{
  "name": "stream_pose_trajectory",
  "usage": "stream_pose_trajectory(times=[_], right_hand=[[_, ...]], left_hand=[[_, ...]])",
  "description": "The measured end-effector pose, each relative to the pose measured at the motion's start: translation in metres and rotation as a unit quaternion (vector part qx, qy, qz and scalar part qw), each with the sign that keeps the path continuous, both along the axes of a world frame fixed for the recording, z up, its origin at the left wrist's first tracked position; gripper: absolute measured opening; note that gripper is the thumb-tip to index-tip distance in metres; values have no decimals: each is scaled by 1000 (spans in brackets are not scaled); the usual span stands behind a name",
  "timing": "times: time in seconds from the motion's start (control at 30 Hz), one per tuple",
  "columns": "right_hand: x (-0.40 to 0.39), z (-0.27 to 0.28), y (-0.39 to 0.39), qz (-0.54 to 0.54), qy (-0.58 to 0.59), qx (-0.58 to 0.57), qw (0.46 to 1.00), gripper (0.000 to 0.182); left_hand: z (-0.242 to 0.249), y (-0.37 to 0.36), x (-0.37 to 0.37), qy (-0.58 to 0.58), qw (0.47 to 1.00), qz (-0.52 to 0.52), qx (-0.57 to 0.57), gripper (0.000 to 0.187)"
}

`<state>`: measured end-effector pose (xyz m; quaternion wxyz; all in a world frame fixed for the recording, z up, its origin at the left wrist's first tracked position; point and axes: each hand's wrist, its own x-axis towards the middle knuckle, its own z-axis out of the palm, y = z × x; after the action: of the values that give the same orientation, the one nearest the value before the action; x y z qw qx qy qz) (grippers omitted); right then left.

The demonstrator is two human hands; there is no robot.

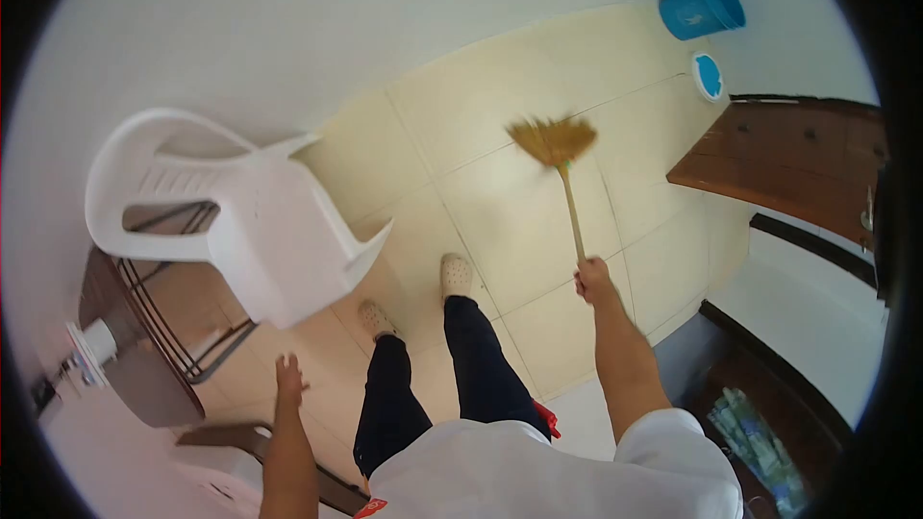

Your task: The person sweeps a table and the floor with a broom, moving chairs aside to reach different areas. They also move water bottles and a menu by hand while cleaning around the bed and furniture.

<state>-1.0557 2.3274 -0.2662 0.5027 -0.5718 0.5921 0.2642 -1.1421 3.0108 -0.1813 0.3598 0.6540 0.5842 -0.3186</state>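
Observation:
My right hand [593,281] is wrapped round the handle of a broom [571,207], which points away from me. Its fan of straw bristles [553,141] is spread over the tiled floor and looks slightly blurred. On the other side, my left hand [289,381] hangs with its fingers apart and nothing in it. Nearest to that hand is a white plastic chair [279,240], a short way beyond the fingertips.
A brown wooden door [784,159] stands open at the right. Beyond it are a blue bucket [694,8] and a white-rimmed blue lid [708,76] by the wall. At left stands a table [144,380] with metal legs. Bundled greenish plastic [755,442] lies lower right.

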Motion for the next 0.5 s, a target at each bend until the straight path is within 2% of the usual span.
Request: stream_pose_trajectory(times=[0.13, 0.2, 0.3, 0.33, 0.4, 0.47, 0.5], right_hand=[[-17, 87, -24, -66, -25, -77, 994, 14], [3, 144, -2, -75, -69, -50, 993, 13], [49, 176, 31, -46, -120, 100, 987, 19], [79, 177, 38, 9, -119, 112, 987, 21], [132, 127, 40, 14, -180, 159, 971, 21], [201, 87, 24, 158, -180, 98, 966, 17], [226, 67, 9, 171, -177, 66, 967, 15]], left_hand=[[53, -36, -24, 57, 998, -28, -30, 60], [63, -64, -20, 79, 994, -36, -64, 58], [72, -117, 15, 106, 983, -94, -119, 57], [77, -137, 38, 98, 979, -117, -136, 57], [78, -175, 100, 85, 967, -168, -172, 56], [61, -200, 162, 48, 963, -191, -184, 57], [46, -207, 196, 26, 960, -205, -191, 57]])
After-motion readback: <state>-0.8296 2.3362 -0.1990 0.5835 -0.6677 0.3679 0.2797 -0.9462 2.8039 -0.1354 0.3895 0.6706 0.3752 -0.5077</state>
